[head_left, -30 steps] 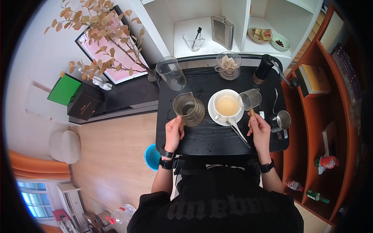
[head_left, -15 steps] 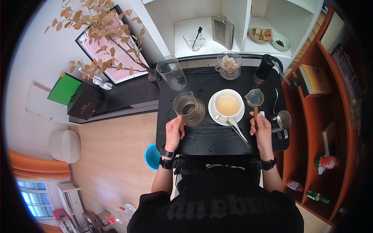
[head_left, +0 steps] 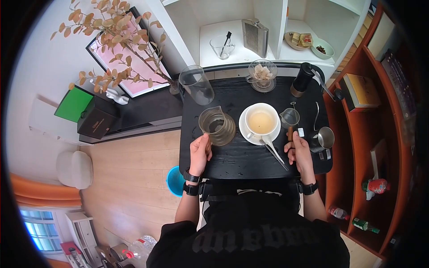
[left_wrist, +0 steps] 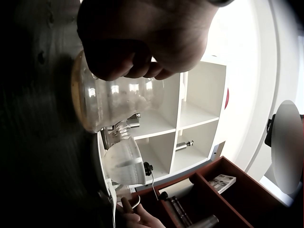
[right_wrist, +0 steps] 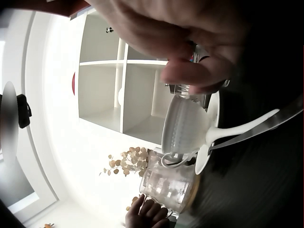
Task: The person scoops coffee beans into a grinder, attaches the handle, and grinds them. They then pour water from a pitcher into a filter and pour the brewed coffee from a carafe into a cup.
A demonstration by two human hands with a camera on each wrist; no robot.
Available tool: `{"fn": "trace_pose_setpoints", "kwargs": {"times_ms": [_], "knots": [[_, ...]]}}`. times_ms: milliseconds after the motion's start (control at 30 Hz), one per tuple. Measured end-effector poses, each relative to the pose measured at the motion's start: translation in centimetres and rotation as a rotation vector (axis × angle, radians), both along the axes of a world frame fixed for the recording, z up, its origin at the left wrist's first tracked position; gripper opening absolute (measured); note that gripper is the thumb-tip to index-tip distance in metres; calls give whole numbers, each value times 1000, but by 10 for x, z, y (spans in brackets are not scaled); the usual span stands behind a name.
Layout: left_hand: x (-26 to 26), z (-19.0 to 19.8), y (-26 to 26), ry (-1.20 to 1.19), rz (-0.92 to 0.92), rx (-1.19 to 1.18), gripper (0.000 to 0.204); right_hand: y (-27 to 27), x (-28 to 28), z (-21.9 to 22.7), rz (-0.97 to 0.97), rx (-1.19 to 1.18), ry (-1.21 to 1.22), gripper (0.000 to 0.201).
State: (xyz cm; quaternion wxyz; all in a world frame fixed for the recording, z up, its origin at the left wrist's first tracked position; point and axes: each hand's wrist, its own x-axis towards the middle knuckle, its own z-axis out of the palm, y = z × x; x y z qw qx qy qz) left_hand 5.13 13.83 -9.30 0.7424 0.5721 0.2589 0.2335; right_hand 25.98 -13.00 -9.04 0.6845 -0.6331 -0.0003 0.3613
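Observation:
My left hand (head_left: 199, 152) grips the side of a ribbed glass pitcher (head_left: 225, 131) at the table's left. A small glass cup with a wooden handle (head_left: 290, 133) is on the table at the right, its round glass bowl pointing away from me. Beside the end of that handle is my right hand (head_left: 301, 154), its fingers loosely bent and no handle showing between them in the right wrist view. Between the hands, a white cup (head_left: 261, 119) of pale tan liquid stands on a saucer (head_left: 243, 129), where a white spoon (head_left: 273, 149) rests beside a metal utensil.
Along the back stand a tall glass cylinder (head_left: 196, 85), a glass dripper with a paper filter (head_left: 262, 73) and a black hand grinder (head_left: 304, 78). A metal jug (head_left: 325, 138) sits at the right edge. White shelves (head_left: 223, 27) rise behind; a brown bookcase (head_left: 357, 147) borders the right.
The wooden-handled glass cup has tipped from the white cup's side and come down to the table on the right. My right fingers have loosened at its handle. The left hand keeps its hold.

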Motion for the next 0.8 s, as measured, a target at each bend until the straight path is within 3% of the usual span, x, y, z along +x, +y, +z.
{"fn": "trace_pose_setpoints", "kwargs": {"times_ms": [133, 267, 367, 433, 500, 567, 767, 800], "knots": [[2, 9, -5, 27, 47, 23, 41, -15, -8, 6, 66, -163, -201, 38], [2, 8, -5, 13, 126, 98, 32, -32, -16, 21, 88, -125, -300, 34], [0, 14, -8, 126, 227, 203, 24, -45, -20, 26, 72, -106, -332, 31], [-5, 13, -4, 213, 350, 445, 24, -53, -22, 34, 77, -102, -359, 29], [-7, 41, -3, 291, 423, 555, 29, -57, -28, 47, 62, -94, -375, 25], [0, 69, -2, 211, 508, 786, 30, -63, -31, 51, 59, -54, -409, 24], [61, 156, 10, -26, 290, 1115, 39, -73, -43, 53, 56, 21, -473, 21], [80, 164, 13, 1, 241, 1264, 43, -75, -44, 53, 54, 17, -481, 21]]}}
